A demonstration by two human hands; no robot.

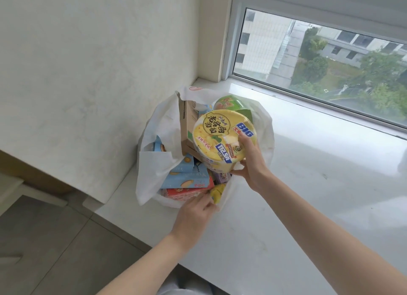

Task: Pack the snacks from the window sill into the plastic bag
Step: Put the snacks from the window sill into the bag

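A white plastic bag stands open on the left end of the white window sill. My right hand grips a yellow instant noodle cup, tilted, over the bag's mouth. My left hand pinches the bag's near rim beside a small yellow packet. Inside the bag lie a green noodle cup, a brown cardboard box, light blue biscuit packs, a red box and a purple pack.
The window runs along the far side of the sill. A plain wall stands directly left of the bag. The sill's front edge drops to a grey tiled floor at lower left.
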